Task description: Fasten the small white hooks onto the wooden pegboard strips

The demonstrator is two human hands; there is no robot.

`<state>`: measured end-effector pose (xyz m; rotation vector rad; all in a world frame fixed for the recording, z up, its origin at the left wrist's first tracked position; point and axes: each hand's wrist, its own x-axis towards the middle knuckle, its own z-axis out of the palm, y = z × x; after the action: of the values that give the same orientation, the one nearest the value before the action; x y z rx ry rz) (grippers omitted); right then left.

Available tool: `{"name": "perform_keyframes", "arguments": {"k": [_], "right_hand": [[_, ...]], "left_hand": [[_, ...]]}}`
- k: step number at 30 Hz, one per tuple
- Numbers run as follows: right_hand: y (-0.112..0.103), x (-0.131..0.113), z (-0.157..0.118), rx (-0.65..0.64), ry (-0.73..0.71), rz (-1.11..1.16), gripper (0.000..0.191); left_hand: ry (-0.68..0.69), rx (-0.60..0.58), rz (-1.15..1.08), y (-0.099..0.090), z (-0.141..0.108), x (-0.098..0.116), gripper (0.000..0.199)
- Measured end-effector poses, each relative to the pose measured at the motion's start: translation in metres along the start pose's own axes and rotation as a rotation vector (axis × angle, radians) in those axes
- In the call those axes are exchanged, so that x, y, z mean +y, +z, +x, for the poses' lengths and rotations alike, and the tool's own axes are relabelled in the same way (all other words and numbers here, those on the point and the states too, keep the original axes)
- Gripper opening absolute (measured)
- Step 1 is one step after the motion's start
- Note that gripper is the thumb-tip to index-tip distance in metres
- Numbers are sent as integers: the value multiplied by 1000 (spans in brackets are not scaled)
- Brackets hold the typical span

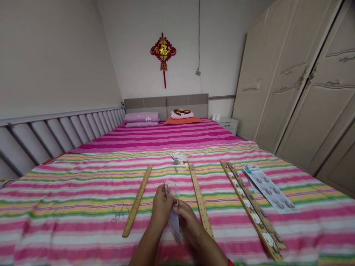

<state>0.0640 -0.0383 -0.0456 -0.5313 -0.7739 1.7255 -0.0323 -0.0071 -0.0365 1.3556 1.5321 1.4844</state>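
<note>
A clear plastic bag (173,225) hangs between my hands above the striped sheet. My left hand (161,202) pinches its upper left edge, with the fingers closed. My right hand (187,216) grips the bag from the other side, thumb and fingers closed near its opening. Small shiny bits show by the fingertips, too small to name. To the left of my hands lies a wooden strip with holes (138,201), and another perforated wooden strip (200,199) lies just to their right.
At right, two wooden strips (246,203) carry a row of white and metal pieces, beside a printed sheet (270,188). Small scraps (181,158) lie ahead of my hands. A tangle of thin thread (120,212) sits at left. Pillows (142,117) rest by the headboard.
</note>
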Motion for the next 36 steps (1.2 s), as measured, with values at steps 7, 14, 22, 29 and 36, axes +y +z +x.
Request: {"name": "perform_keyframes", "arguments": {"k": [7,14,22,29,36], "right_hand": [[2,3,18,241,-91,-37,32],[-1,13,34,323,-42,34,20],[5,20,54,300,-46,143,24],[16,25,47,165,-31,150,21],[12,39,51,168,35,158,20]], "left_hand": [[82,-24,150,2,-14,7,26],[93,104,166,1,-12,-7,32],[94,78,31,-2,0,5,35],[-111,221,-23,2,-2,-7,28],[-140,234,-22,-5,-3,-15,28]]}}
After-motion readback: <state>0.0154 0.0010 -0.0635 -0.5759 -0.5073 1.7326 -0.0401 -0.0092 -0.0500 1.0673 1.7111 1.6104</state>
